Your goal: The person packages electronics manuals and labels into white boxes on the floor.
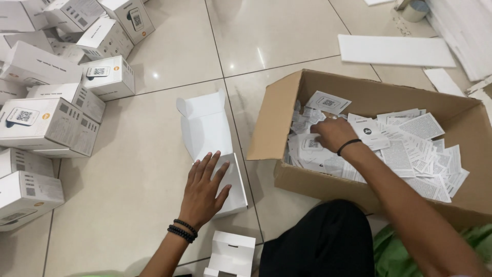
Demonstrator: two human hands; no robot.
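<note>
Nearest, on the tiled floor (154,154): left hand (202,192), fingers spread flat, pinning open white carton (215,154) steady. Beyond, inside cardboard box (287,97): right hand (333,134), fingers curled onto paper leaflets (405,149), grasp unclear. Farthest left: stacked white boxes (46,123), grouped aside.

The right hand (333,134) has its fingertips buried among the leaflets (410,149). At twelve o'clock, the tape roll (412,9) is cut off; at six, a small white box (230,255).
</note>
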